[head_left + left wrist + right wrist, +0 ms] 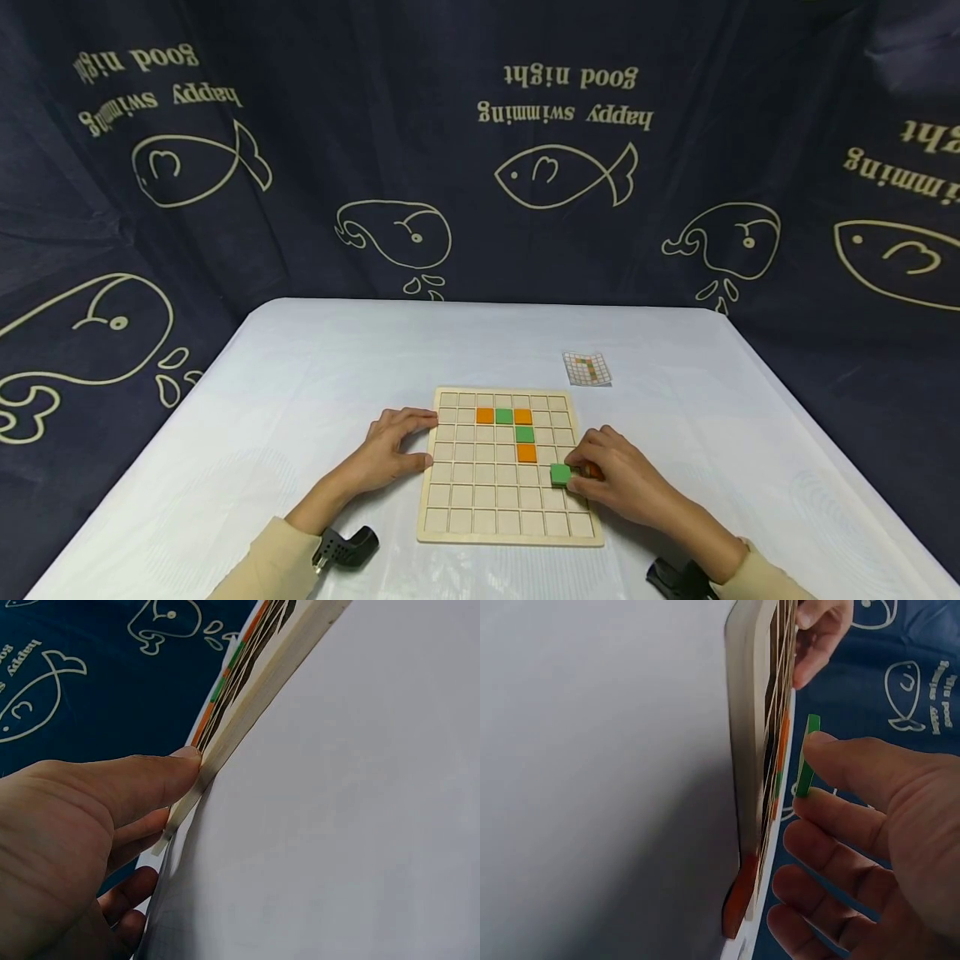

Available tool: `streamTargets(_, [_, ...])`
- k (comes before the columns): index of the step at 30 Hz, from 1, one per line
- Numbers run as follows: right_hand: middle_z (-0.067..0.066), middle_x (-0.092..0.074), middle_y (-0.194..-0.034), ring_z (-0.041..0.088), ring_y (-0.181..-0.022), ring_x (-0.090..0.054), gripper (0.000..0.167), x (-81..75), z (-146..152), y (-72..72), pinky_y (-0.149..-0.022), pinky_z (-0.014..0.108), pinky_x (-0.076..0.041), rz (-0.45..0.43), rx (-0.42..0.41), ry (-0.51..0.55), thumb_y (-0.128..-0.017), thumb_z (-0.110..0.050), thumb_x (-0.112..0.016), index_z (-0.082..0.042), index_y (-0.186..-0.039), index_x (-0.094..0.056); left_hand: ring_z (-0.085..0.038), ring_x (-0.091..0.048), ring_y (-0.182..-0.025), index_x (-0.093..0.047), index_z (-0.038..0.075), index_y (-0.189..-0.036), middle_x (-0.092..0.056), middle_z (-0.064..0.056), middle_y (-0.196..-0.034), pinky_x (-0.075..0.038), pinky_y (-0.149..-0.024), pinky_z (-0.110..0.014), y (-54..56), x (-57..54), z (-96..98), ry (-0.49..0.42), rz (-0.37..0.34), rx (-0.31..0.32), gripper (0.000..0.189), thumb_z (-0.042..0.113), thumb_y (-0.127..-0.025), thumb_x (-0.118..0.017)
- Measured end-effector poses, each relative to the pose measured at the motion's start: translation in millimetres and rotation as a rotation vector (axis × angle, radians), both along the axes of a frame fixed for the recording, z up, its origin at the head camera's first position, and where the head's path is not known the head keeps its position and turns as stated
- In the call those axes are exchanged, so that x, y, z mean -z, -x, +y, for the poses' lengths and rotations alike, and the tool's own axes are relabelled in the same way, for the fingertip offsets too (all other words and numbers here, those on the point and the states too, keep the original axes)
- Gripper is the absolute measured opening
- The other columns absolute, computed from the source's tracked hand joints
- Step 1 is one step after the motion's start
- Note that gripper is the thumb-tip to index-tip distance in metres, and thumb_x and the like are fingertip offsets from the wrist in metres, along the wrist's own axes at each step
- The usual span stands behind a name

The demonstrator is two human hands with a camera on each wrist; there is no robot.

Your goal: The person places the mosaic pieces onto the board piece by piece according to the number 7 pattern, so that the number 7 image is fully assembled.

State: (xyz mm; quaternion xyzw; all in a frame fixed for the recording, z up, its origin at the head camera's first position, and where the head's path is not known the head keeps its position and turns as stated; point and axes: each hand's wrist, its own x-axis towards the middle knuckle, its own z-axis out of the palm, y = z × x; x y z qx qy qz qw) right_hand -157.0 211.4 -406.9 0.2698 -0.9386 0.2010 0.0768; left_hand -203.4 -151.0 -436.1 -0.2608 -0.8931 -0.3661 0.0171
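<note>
A pale wooden grid board (465, 498) lies on the table. On it sit orange and green square tiles: three along an upper row, then a green tile (525, 434) and an orange tile (527, 453) below the right one. My right hand (626, 479) pinches another green tile (807, 757) between thumb and index finger, above the board's right side. Partly hidden by that hand, a loose orange tile (740, 896) rests against the board's right edge. The left hand (386, 450) touches the left edge with thumb and fingers spread along it.
Beyond the board's far right corner lies a small card (587, 369) printed with a grid and coloured squares. The white table (337, 350) ends at a dark cloth (465, 75) with fish and whale drawings.
</note>
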Motion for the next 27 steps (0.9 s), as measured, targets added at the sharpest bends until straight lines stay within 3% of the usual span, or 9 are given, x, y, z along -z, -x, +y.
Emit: streamTargets(27, [-0.012,-0.057,-0.084,0.001,-0.078,-0.038,0.020,4.6,-28.1,9.1,-0.070,0.022,-0.039,0.083,-0.077,-0.026,-0.077,-0.029,-0.076,-0.018,-0.094,-0.071,-0.020,-0.038,-0.116,-0.059,0.012,-0.127,-0.051,-0.001,-0.138,-0.024,-0.090,-0.038,-1.4,-0.4,-0.6,-0.017,-0.030,0.000,0.051,0.021,-0.078,-0.074])
